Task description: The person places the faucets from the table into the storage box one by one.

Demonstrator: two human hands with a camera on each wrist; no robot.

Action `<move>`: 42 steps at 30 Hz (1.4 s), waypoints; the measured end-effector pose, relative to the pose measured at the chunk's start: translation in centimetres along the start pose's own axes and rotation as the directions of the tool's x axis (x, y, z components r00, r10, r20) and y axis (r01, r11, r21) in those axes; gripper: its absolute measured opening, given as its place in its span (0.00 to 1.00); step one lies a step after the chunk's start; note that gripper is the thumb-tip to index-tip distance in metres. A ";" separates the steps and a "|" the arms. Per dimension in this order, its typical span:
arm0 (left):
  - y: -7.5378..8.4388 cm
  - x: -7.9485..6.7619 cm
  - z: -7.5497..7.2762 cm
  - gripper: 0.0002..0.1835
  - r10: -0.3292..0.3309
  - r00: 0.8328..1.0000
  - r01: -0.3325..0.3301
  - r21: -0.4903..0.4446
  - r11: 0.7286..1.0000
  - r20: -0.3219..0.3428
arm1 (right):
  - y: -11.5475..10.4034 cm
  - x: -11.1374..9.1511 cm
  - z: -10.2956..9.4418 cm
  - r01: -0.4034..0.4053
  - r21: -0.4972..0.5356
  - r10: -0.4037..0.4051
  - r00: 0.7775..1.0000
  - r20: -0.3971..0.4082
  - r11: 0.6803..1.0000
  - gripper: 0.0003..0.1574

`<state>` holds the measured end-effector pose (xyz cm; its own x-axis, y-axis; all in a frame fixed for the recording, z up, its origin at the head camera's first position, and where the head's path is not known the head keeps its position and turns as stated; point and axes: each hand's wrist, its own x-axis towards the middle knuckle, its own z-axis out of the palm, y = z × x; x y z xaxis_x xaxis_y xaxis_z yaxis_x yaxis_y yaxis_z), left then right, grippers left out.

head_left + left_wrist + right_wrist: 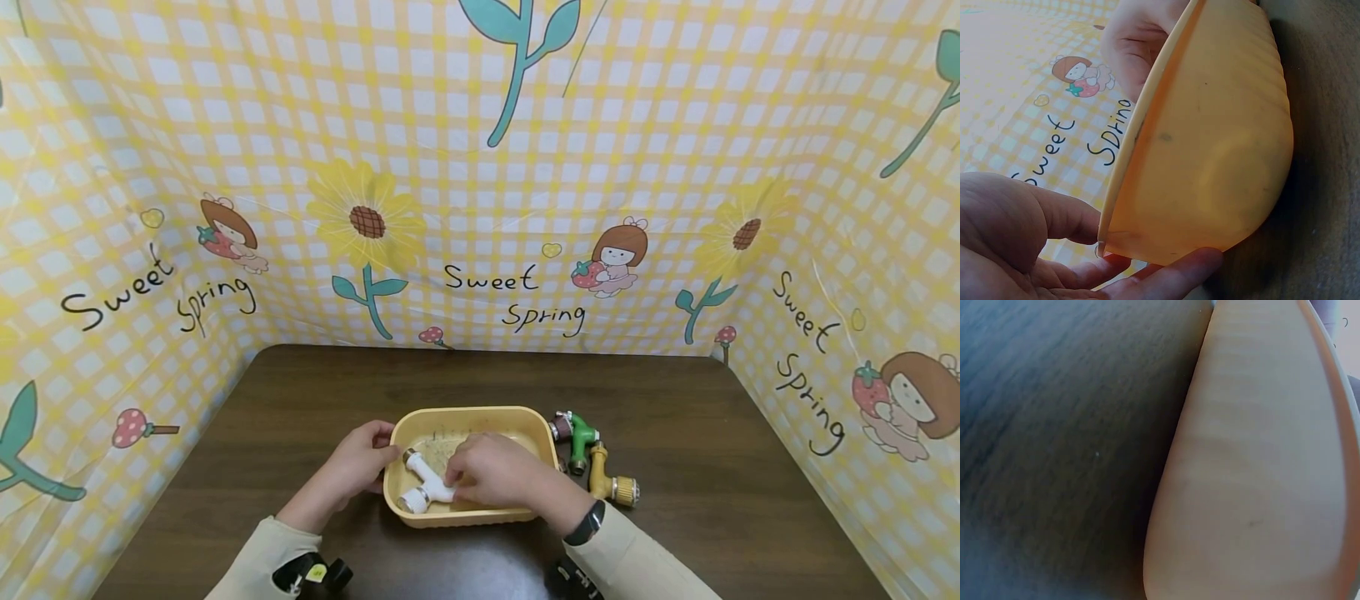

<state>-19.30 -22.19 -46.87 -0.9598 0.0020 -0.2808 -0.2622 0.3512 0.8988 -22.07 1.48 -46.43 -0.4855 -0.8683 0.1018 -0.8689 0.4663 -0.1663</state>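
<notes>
A yellow plastic basin (480,518) stands on the table, and a white T-shaped pipe fitting (429,482) with metallic ends lies inside it on the left. My left hand (358,460) grips the basin's left end; in the left wrist view, its thumb is at the rim and its fingers reach under the outer wall (1222,144). Reaching over the front rim, my right hand (498,471) pinches the right end of the white fitting, its fingertips partly hidden. The right wrist view shows mostly the basin's outer side (1254,462).
Just right of the basin lie a green fitting (581,440) with a maroon piece (560,427) beside it, and a yellow fitting (600,475) with a ridged gold-coloured knob (626,492). The dark wooden table (337,379) is bounded by a checked cloth (480,192) at the back and sides.
</notes>
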 end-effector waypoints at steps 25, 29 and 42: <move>-0.2 0.1 -0.1 0.19 0.001 1.000 -0.001 0.015 1.000 -0.002 | 0.2 -1.3 -0.8 -0.029 -0.052 0.026 0.998 -0.051 0.998 0.13; -0.2 0.1 -0.1 0.19 -0.002 1.000 0.002 0.015 1.000 0.000 | 0.2 -1.5 -0.9 -0.024 -0.056 0.020 0.998 -0.063 0.998 0.13; -0.2 0.1 -0.1 0.20 0.001 1.000 -0.001 0.010 1.000 0.002 | 0.2 -1.9 -1.7 -0.010 -0.038 0.007 0.997 -0.074 0.999 0.13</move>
<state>-19.36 -22.32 -47.02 -0.9599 0.0046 -0.2802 -0.2598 0.3608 0.8957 -21.47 3.50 -44.97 -0.4976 -0.8500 0.1731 -0.8670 0.4810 -0.1301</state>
